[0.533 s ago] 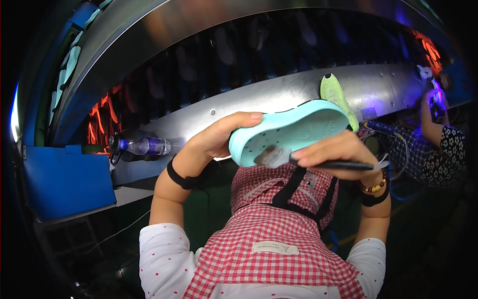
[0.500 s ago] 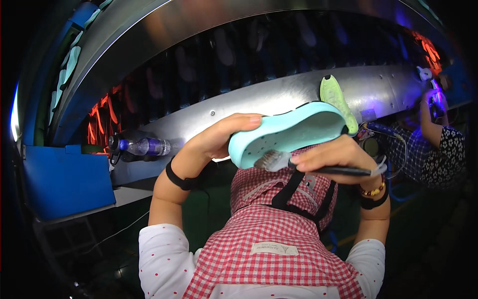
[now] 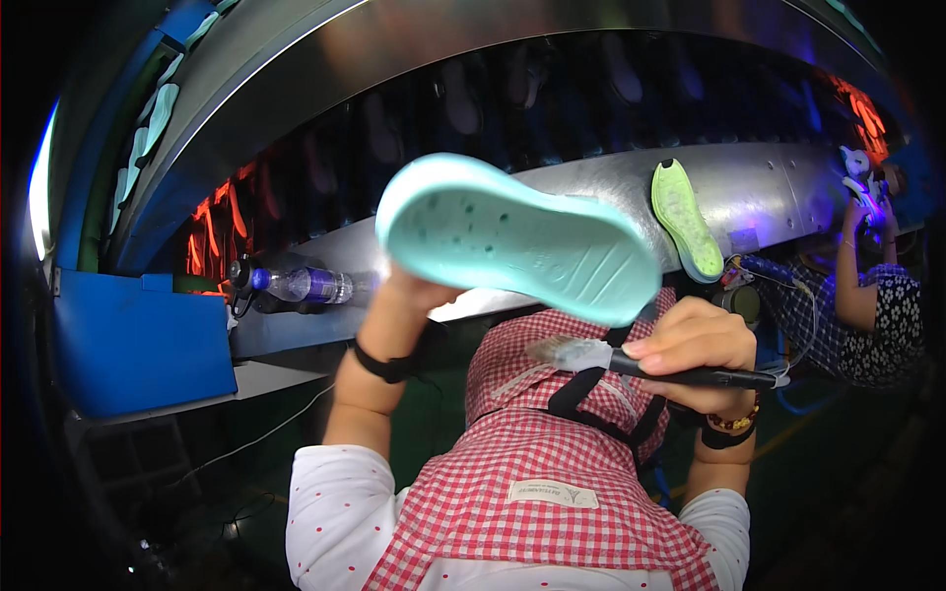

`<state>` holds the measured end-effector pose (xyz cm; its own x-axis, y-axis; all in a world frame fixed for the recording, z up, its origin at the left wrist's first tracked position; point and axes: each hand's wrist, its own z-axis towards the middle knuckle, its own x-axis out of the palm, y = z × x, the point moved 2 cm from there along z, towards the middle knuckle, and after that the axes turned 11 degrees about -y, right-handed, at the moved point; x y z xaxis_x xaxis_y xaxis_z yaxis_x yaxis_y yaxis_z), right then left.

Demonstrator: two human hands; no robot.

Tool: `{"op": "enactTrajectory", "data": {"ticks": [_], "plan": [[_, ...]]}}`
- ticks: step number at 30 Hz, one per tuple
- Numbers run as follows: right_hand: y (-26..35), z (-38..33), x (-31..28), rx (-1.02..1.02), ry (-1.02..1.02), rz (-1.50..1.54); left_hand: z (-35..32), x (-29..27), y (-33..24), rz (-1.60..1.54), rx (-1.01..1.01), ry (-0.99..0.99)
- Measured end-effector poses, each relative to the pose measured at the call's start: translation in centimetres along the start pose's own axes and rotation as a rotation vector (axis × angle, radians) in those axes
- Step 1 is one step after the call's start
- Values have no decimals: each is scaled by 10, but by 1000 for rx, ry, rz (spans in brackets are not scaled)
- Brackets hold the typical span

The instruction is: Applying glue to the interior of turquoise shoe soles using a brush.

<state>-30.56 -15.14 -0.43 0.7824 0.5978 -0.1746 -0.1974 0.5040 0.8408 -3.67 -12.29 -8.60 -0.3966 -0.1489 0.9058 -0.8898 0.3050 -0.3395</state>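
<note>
- Head view, looking down w/ strong fisheye bend; dim workshop, orange and violet glow at the far edges.
- Left hand (image 3: 409,291) is raised at centre, closed on the heel end of a mint-green shoe sole (image 3: 517,236); fingers mostly hidden behind the sole, so the exact grip can't be made out.
- The sole is held up in the air, tread side toward the camera, tilted w/ its toe end lower right; it sits above the person's chest and in front of the long metal conveyor housing (image 3: 778,192).
- Right hand (image 3: 695,345) is just below the sole's toe end, fingers curled and pinched round the dark handle of a brush (image 3: 631,360); the pale bristle end points left, near the sole's lower edge but not touching it.
- Black band on the left wrist; beaded bracelet and black band on the right wrist.
- The person wears a red-and-white checked apron (image 3: 552,473) w/ black straps over white dotted sleeves.
- A lime-green sole (image 3: 685,219) stands upright against the metal housing, right of the mint one, well apart from both hands.
- A clear plastic bottle (image 3: 301,286) w/ a blue label lies on its side on the ledge at left, next to a blue bin (image 3: 138,350).
- Far right: a co-worker's arm in a dark dotted sleeve (image 3: 872,315), hands lifted to something small under violet light.
</note>
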Motion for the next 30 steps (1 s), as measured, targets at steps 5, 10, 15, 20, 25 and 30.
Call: {"op": "enactTrajectory", "data": {"ticks": [5,10,15,20,25,30], "plan": [[-43,2,9,200,-124,-97,26,13,69,-72,-28,-44],[-55,1,26,166,-253,-230,34,8,82,-2,185,-273],[-28,-8,40,-94,47,-405,33,-8,56,114,333,-305],[-19,16,13,101,-92,-250,27,18,68,9,315,-173],[-24,17,36,17,-31,-204,31,32,65,-52,394,-87],[-27,19,14,229,-188,-140,31,27,53,32,464,-275]]}}
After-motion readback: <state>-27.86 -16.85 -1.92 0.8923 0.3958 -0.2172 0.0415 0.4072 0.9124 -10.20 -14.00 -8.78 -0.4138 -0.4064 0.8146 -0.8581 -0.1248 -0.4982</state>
